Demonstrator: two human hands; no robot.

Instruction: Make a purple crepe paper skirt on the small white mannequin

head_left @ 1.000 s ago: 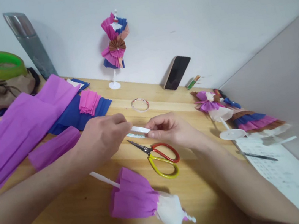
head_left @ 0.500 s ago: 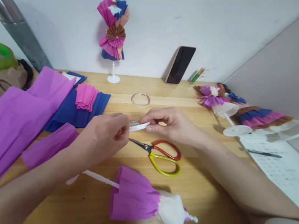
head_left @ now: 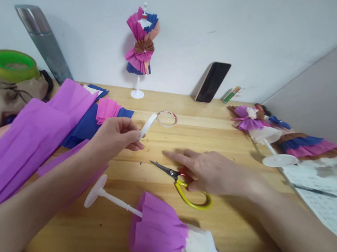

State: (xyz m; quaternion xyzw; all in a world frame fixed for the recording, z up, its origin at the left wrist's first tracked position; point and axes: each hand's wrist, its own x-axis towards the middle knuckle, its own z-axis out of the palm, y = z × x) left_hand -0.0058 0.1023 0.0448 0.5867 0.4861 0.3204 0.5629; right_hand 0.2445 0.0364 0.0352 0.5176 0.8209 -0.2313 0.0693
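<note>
Between the fingertips of my left hand [head_left: 124,134], which are closed in a pinch, is a white strip of tape [head_left: 149,125] that sticks out up and to the right. My right hand [head_left: 209,171] is over the scissors [head_left: 172,173], fingers stretched out and slightly blurred. It covers most of the red handle, while the yellow handle [head_left: 183,195] and the dark blades show. Below lies a small white mannequin stand with a purple crepe paper skirt [head_left: 158,227] and a white bodice [head_left: 201,246], tipped on its side with its round base toward my left forearm.
Purple crepe paper [head_left: 39,118] and folded blue paper [head_left: 82,126] lie at the left. Behind stand a flask [head_left: 52,51], a dressed mannequin [head_left: 143,48] and a phone [head_left: 213,81]. A bracelet-like ring [head_left: 168,124] lies mid-table. More paper dresses [head_left: 315,143] and a written sheet [head_left: 335,205] are at the right.
My right hand has let go of the white strip and moved down onto the scissors. My left hand still holds the strip, now angled upward. The view has shifted slightly.
</note>
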